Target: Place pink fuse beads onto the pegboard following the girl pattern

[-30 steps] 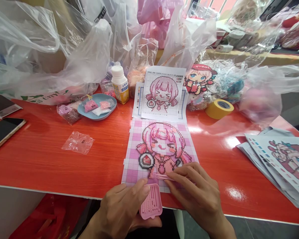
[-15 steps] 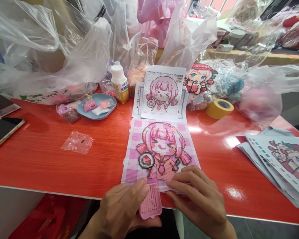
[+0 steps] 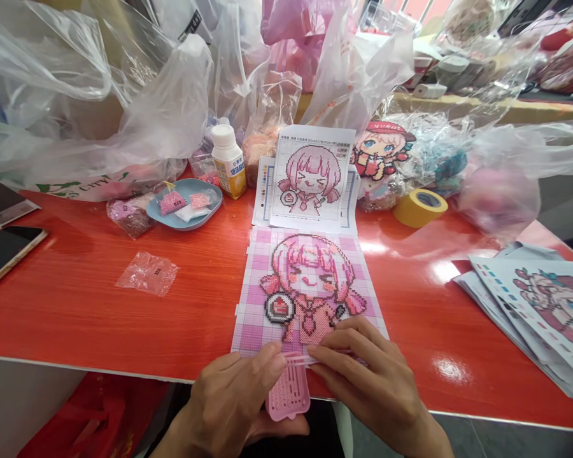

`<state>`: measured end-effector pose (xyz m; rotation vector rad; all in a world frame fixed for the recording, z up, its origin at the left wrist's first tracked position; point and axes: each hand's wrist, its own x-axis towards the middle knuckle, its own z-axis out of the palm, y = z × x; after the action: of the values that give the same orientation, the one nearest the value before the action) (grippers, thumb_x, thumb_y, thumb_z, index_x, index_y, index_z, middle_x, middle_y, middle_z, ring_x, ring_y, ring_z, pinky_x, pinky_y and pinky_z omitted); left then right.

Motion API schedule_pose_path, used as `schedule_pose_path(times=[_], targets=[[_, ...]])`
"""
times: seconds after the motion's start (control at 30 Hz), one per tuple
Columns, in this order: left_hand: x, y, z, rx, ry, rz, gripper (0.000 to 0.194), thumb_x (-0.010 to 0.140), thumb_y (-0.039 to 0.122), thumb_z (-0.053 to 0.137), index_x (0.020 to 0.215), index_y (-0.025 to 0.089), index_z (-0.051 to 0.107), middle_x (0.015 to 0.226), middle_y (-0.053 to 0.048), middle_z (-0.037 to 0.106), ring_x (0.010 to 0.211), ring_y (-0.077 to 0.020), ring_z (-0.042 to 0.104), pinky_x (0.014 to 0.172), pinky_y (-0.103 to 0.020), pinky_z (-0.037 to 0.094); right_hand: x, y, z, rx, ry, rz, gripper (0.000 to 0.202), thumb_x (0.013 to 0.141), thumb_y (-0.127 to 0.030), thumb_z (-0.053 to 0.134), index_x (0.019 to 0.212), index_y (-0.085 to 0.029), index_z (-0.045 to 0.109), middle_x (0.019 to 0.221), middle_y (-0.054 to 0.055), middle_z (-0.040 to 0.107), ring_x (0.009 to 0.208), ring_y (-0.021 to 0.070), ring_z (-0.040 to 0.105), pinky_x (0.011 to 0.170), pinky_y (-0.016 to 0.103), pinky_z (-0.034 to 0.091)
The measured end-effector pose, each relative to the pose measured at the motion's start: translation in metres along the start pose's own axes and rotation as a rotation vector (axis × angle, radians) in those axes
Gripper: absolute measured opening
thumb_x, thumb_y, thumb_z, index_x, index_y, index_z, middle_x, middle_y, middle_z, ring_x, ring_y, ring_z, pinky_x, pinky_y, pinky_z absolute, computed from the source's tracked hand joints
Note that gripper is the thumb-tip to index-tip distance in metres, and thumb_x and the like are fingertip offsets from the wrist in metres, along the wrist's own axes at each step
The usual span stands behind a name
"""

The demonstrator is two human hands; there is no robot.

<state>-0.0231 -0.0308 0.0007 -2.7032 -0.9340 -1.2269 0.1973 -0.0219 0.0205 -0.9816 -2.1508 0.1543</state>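
My left hand [image 3: 233, 394] is closed around a small pink bead tray [image 3: 288, 393], thumb along its upper left edge. The tray has slotted rows with small pink beads in them. Over its far end, my right hand [image 3: 372, 372] pinches a thin, pale pink tool [image 3: 302, 360] lying almost level; its exact kind is hard to make out. Just beyond both hands lies a pink-checked pegboard [image 3: 253, 273] bearing a fuse-bead picture [image 3: 310, 273] of a pink-haired figure with a cake plate. The right fingers cover the board's lower right corner.
Printed pattern sheets [image 3: 310, 178] lean behind the board. Left of them are a white bottle [image 3: 229, 162], a blue dish [image 3: 205, 219] with bead bags, an opened plastic bag [image 3: 150, 273] and a phone [image 3: 9, 257]. Yellow tape [image 3: 413, 208] and a paper stack [image 3: 530, 312] lie right.
My right hand has shifted slightly left, bringing the pale pink tool further across the tray's far end. The left hand and tray stay almost still.
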Motion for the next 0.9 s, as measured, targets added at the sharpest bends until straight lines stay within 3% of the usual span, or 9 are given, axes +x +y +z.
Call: schedule_pose_path(times=[0.37, 0.7, 0.9], targets=[[0.0027, -0.0011, -0.0017, 0.005, 0.018, -0.001, 0.071, 0.083, 0.048, 0.065, 0.135, 0.005, 0.042, 0.091, -0.013, 0.076, 0.074, -0.0178, 0.074, 0.068, -0.022, 0.059, -0.0019, 0.0014, -0.0013, 0.022, 0.032, 0.005, 0.015, 0.084, -0.011, 0.063, 0.097, -0.018, 0.065, 0.08, 0.003, 0.063, 0.077, 0.0136, 0.056, 0.067, 0.028, 0.052], [0.002, -0.0013, -0.0012, -0.046, 0.017, -0.015, 0.077, 0.082, 0.047, 0.066, 0.141, 0.008, 0.033, 0.092, -0.013, 0.076, 0.077, -0.019, 0.074, 0.069, -0.023, 0.06, 0.0047, 0.0009, -0.0017, -0.04, 0.166, 0.097, 0.015, 0.082, -0.009, 0.063, 0.093, -0.019, 0.066, 0.074, 0.002, 0.062, 0.072, 0.0134, 0.056, 0.06, 0.026, 0.051], [0.003, -0.0018, -0.0014, -0.037, 0.017, -0.005, 0.076, 0.082, 0.046, 0.066, 0.14, 0.007, 0.035, 0.092, -0.014, 0.075, 0.079, -0.0192, 0.074, 0.068, -0.022, 0.059, -0.0011, 0.0027, 0.0031, -0.114, 0.137, 0.122, 0.014, 0.083, -0.01, 0.063, 0.095, -0.018, 0.066, 0.077, 0.002, 0.063, 0.075, 0.013, 0.055, 0.062, 0.026, 0.05]])
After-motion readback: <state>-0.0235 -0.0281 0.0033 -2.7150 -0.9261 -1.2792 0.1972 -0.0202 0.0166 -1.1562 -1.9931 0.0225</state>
